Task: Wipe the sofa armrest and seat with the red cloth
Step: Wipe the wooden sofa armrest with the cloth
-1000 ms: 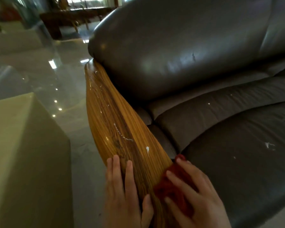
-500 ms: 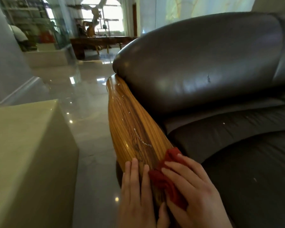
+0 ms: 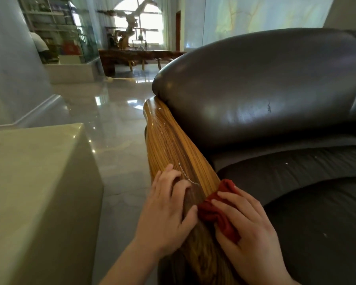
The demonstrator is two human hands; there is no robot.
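Observation:
A striped wooden armrest (image 3: 171, 145) runs from the bottom centre up to the dark leather sofa's back cushion (image 3: 255, 89). White specks and a thin white trail mark the wood just ahead of my fingers. My left hand (image 3: 167, 210) lies on the armrest's left side with its fingers curled over the wood and nothing in them. My right hand (image 3: 249, 227) presses the crumpled red cloth (image 3: 216, 206) against the armrest's right edge, beside the dark seat cushion (image 3: 317, 212), which carries a few white flecks.
A pale stone block (image 3: 35, 192) stands close on the left, with a strip of glossy floor (image 3: 119, 161) between it and the armrest. Further back are a glass display case (image 3: 70, 31) and a long wooden table (image 3: 136, 56).
The view has tilted up, showing more of the room. Both hands have slid further up the armrest. My left fingers have gone from flat to curled, and the cloth has moved up with my right hand.

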